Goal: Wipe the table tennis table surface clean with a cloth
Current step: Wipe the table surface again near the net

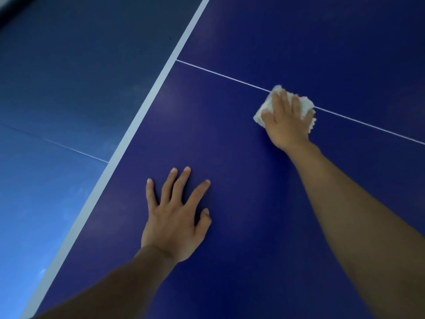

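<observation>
Item: cloth (pixel 304 104) lay on centre line (pixel 220 74), under your right grip (pixel 285 122), fingers (pixel 284 97) flat, pressing, not clenched. Your left grip (pixel 174 219): released, splayed on bench (pixel 230 157), your side of line. Risk: unpinched cloth could bunch, skip patches.

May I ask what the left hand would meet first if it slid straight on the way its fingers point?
The left hand would probably cross only bare table and the thin white line; the cloth lies off to its right.
</observation>
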